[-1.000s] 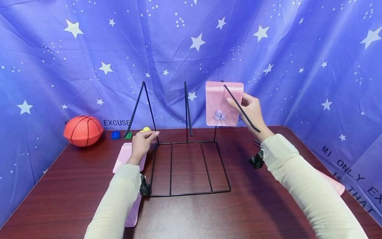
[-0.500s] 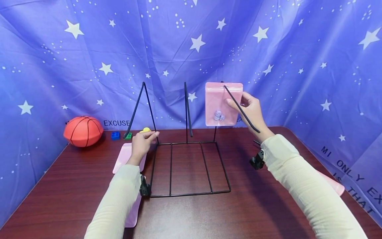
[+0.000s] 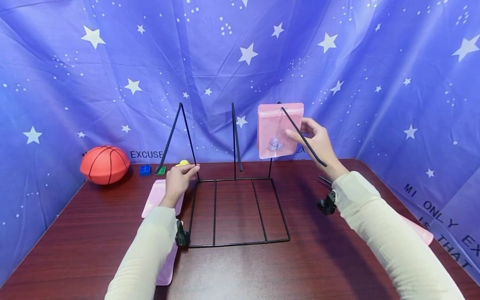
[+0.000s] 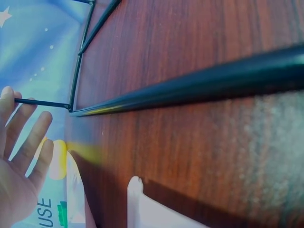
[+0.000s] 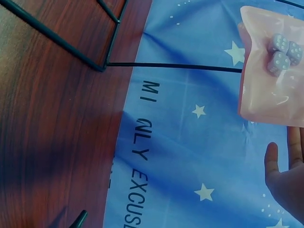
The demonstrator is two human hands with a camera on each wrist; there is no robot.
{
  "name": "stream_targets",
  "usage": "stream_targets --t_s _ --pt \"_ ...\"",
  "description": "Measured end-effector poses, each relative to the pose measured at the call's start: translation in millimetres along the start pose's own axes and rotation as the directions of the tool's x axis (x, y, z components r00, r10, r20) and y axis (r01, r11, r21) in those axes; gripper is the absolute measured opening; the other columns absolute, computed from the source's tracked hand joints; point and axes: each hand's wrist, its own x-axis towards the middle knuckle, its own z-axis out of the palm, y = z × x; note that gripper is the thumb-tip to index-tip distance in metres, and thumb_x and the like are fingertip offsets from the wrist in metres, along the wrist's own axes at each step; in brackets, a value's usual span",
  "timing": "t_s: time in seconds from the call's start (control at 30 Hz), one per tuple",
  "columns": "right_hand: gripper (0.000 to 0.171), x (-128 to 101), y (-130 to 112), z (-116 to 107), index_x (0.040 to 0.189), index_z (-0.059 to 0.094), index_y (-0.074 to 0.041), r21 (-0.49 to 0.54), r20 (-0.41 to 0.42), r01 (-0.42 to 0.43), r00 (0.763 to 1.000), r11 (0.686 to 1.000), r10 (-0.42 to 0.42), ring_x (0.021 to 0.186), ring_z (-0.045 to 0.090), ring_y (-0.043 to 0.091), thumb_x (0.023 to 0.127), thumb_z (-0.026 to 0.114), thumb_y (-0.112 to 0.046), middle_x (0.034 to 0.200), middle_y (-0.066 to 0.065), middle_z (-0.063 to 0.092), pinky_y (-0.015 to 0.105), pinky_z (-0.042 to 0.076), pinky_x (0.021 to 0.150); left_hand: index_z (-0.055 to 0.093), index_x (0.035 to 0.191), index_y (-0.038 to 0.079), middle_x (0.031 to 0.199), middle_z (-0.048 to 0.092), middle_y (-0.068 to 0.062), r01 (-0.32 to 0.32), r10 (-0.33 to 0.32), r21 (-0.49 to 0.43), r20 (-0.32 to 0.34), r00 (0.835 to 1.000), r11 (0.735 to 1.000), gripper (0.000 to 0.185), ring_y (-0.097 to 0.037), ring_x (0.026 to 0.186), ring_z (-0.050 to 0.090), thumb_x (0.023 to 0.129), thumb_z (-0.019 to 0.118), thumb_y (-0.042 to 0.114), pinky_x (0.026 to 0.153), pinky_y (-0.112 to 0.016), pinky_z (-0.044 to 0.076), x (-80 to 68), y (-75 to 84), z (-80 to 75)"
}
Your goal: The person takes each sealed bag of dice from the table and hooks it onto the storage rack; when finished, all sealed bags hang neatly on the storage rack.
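A pink zip pouch [image 3: 275,125] hangs by its top hole on the right arm of a black wire rack [image 3: 240,243]. Several pale purple dice [image 5: 280,57] show through its front. My right hand [image 3: 316,139] is at the pouch's right edge. In the right wrist view, its thumb stands apart from the pouch, and the fingers reach the pouch's edge. With thumb and fingertips, my left hand [image 3: 177,183] pinches the rack's left upright. The rack's middle and left arms carry nothing. Beneath my left hand and forearm lie pink pouches [image 3: 153,196], partly covered.
On the table [image 3: 93,250], toward the back left, are a red basketball-patterned ball [image 3: 105,164], a blue brick [image 3: 145,169], a green brick [image 3: 161,170] and a yellow object [image 3: 183,163]. Another pink pouch [image 3: 418,231] shows beyond my right forearm. A starry cloth [image 3: 210,50] hangs behind.
My right hand has eased slightly right and its grip on the pouch has loosened. The pouch has turned a little on the rack's arm. My left hand has stayed in place.
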Motion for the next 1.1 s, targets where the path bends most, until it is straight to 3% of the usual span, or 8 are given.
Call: stream_targets --t_s 0.17,0.27,0.47,0.8,1.1 --pt "0.045 -4 1 -6 0.130 0.064 -0.011 -0.073 0.031 -0.020 0.999 0.997 0.023 0.104 0.060 0.011 0.091 0.077 -0.029 0.108 -0.002 0.065 0.022 0.045 0.079 0.072 0.127 0.006 0.110 0.074 -0.018 -0.005 0.005 -0.006 0.030 1.000 1.000 0.037 -0.031 0.092 0.075 0.101 0.066 0.030 0.084 -0.044 0.051 -0.4 0.4 -1.9" --pt "0.053 -6 3 -9 0.139 0.059 -0.009 -0.114 0.053 -0.042 0.997 0.993 0.049 0.114 0.058 0.016 0.092 0.075 -0.029 0.119 0.005 0.064 0.025 0.045 0.087 0.070 0.128 0.003 0.111 0.074 -0.018 -0.017 0.018 -0.011 0.036 0.999 1.000 0.038 -0.032 0.091 0.075 0.100 0.067 0.029 0.085 -0.044 0.052 1.4 -0.5 -3.7" --pt "0.070 -12 4 -15 0.153 0.044 -0.008 -0.171 0.109 -0.086 0.988 0.981 0.106 0.135 0.047 0.030 0.093 0.073 -0.031 0.141 0.017 0.053 0.046 0.039 0.108 0.070 0.128 0.002 0.112 0.073 -0.020 -0.024 0.024 -0.003 0.060 0.998 1.000 0.037 -0.033 0.094 0.075 0.101 0.067 0.026 0.085 -0.046 0.054 3.3 -1.0 -9.1" --pt "0.080 -25 15 -25 0.158 0.032 -0.009 -0.188 0.120 -0.077 0.988 0.979 0.101 0.138 0.041 0.033 0.093 0.073 -0.029 0.149 0.019 0.046 0.053 0.035 0.109 0.064 0.134 -0.001 0.123 0.069 -0.024 -0.095 0.089 0.043 0.137 0.987 0.995 0.042 -0.040 0.116 0.065 0.100 0.068 0.023 0.098 -0.053 0.049 -2.4 1.8 -26.4" --pt "0.076 -39 31 -32 0.156 0.036 -0.005 -0.178 0.158 -0.099 0.979 0.979 0.128 0.133 0.046 0.037 0.093 0.073 -0.026 0.144 0.022 0.051 0.053 0.035 0.109 0.062 0.137 -0.001 0.134 0.062 -0.026 -0.084 0.076 0.050 0.159 0.984 0.995 0.045 -0.043 0.123 0.060 0.101 0.066 0.026 0.102 -0.054 0.047 -11.6 -0.7 -39.8"
